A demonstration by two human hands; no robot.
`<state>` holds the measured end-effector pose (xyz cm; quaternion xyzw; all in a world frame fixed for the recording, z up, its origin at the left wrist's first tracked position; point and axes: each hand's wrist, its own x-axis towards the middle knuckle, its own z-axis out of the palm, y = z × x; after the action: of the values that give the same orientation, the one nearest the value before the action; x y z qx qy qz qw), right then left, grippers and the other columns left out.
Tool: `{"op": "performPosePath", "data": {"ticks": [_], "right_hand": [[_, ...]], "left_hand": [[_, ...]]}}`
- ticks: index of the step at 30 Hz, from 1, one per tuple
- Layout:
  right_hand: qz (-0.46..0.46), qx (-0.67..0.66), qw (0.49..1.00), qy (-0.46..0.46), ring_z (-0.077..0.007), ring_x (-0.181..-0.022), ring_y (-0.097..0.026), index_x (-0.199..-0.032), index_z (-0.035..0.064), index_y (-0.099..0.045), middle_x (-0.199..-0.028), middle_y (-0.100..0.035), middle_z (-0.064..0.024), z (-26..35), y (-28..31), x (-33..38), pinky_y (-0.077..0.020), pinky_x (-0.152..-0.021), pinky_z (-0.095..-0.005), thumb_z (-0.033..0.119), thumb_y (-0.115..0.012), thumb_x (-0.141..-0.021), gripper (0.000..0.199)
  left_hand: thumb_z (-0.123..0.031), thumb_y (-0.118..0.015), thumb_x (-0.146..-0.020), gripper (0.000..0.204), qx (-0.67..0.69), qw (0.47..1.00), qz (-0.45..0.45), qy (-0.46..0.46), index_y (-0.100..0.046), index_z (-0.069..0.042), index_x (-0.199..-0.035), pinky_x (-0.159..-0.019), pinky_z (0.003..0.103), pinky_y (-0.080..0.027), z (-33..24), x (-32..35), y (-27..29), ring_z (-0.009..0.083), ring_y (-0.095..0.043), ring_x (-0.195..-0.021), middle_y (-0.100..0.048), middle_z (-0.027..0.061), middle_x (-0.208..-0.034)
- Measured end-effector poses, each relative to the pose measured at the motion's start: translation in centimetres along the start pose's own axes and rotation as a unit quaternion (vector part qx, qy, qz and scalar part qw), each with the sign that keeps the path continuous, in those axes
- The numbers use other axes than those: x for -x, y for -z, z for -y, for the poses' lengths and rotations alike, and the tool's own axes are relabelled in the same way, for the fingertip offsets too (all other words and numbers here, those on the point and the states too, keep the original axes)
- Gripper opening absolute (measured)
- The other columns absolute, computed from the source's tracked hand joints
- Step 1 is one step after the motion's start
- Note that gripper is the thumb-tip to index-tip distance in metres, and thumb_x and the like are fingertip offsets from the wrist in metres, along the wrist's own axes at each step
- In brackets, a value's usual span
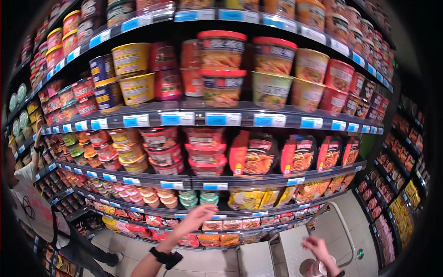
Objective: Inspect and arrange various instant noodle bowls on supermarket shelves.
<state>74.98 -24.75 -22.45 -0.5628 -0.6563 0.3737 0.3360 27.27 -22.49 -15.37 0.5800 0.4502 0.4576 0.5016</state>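
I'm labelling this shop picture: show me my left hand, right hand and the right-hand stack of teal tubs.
Left hand [199,217]: head view, middle of the hand.
Right hand [317,248]: head view, middle of the hand.
Teal tubs [209,199]: head view, front of the stack.

Small stacked tubs [209,198] read teal. The tall bucket [224,49] had a red lid, a dark-blue band and an orange food picture; a lower one, the pale-lidded bucket [272,90], was light green. Stacked cups [131,59] were yellow; round bowls [205,151] were red. Upright packs [254,154] showed black and red with noodle pictures. Price labels [177,118] were blue and white. Wristband [166,258]: was black. Platform [258,261]: was pale grey.
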Motion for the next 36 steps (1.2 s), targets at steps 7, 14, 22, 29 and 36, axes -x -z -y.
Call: {"op": "performPosePath", "data": {"ticks": [7,14,22,29,36], "right_hand": [[0.197,-0.145,0.966,0.083,-0.0095,-0.079,-0.054,-0.107,-0.0034,-0.052,-0.085,-0.059,-0.0032,24.8,-6.7,-10.2,-0.0452,-0.073,-0.0249,0.014,-0.051,-0.089,0.026],[0.292,-0.111,0.939,0.141,-0.0121,-0.086,-0.056,-0.112,-0.0025,-0.051,-0.091,-0.061,-0.0070,33.6,-10.6,-14.8,-0.0449,-0.078,-0.0262,0.018,-0.053,-0.088,0.031],[0.271,-0.059,0.931,0.237,-0.0121,-0.082,-0.058,-0.113,-0.0051,-0.049,-0.090,-0.062,-0.0093,38.7,-7.2,-19.1,-0.0460,-0.077,-0.0267,0.014,-0.052,-0.087,0.033],[0.213,-0.067,0.929,0.295,-0.0129,-0.083,-0.058,-0.111,-0.0035,-0.051,-0.088,-0.062,-0.0090,45.1,-8.6,-21.0,-0.0444,-0.075,-0.0262,0.022,-0.050,-0.088,0.035],[0.213,-0.143,0.919,0.301,-0.0121,-0.081,-0.058,-0.116,-0.0028,-0.046,-0.092,-0.058,-0.0091,54.5,-16.0,-23.3,-0.0457,-0.074,-0.0235,0.041,-0.047,-0.088,0.052]], "left_hand": [[-0.011,-0.052,-0.087,0.028,-0.073,0.975,-0.184,-0.101,-0.049,-0.001,-0.113,-0.085,0.026,-0.042,-9.5,10.2,16.6,0.0139,-0.053,-0.099,-0.057,0.0084,-0.105],[-0.012,-0.050,-0.088,0.027,-0.050,0.958,-0.234,-0.155,-0.049,0.001,-0.111,-0.083,0.028,-0.043,-14.0,12.2,21.8,0.0169,-0.056,-0.095,-0.057,0.0107,-0.104],[-0.011,-0.050,-0.087,0.027,-0.100,0.945,-0.213,-0.226,-0.049,0.001,-0.111,-0.085,0.028,-0.042,-18.9,6.0,23.5,0.0159,-0.054,-0.100,-0.056,0.0081,-0.107],[-0.020,-0.048,-0.089,0.034,-0.126,0.892,-0.281,-0.331,-0.043,-0.003,-0.119,-0.087,0.028,-0.039,-23.9,-1.7,26.8,0.0156,-0.049,-0.106,-0.051,0.0087,-0.114],[-0.048,-0.038,-0.089,0.065,-0.107,0.912,-0.318,-0.234,-0.020,-0.005,-0.135,-0.098,0.038,-0.031,-27.0,-5.0,30.6,0.0283,-0.039,-0.119,-0.038,0.0217,-0.128]]}}
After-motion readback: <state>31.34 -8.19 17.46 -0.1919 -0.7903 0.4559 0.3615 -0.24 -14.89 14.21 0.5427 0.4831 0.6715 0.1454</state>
